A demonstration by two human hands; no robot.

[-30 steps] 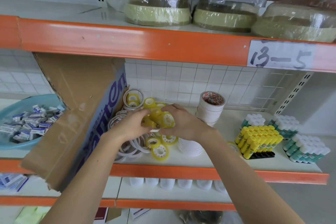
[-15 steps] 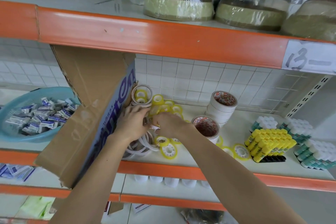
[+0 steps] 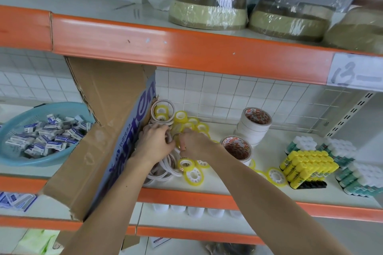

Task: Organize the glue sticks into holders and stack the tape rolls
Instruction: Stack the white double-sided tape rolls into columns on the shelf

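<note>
Both my hands are in a pile of tape rolls at the back left of the middle shelf. My left hand (image 3: 154,141) curls its fingers round thin white tape rolls (image 3: 163,172). My right hand (image 3: 195,145) pinches a small clear roll between thumb and fingers. Small yellow tape rolls (image 3: 182,117) are stacked just behind the hands, and more lie flat in front (image 3: 193,176). A stack of wide white rolls (image 3: 255,124) stands to the right. Yellow glue sticks (image 3: 308,165) fill a black holder (image 3: 313,184), with green-and-white glue sticks (image 3: 352,182) beside them.
A torn cardboard box (image 3: 107,130) leans against the pile on the left. A blue basket (image 3: 12,130) holding several small boxes sits further left. Large wrapped tape rolls (image 3: 207,12) stand on the upper shelf. The orange shelf edge (image 3: 207,198) runs below my arms.
My hands, which held a cluster of yellow rolls above the shelf, have dropped back and left into the pile. The yellow rolls now stand behind them. The view has shifted left.
</note>
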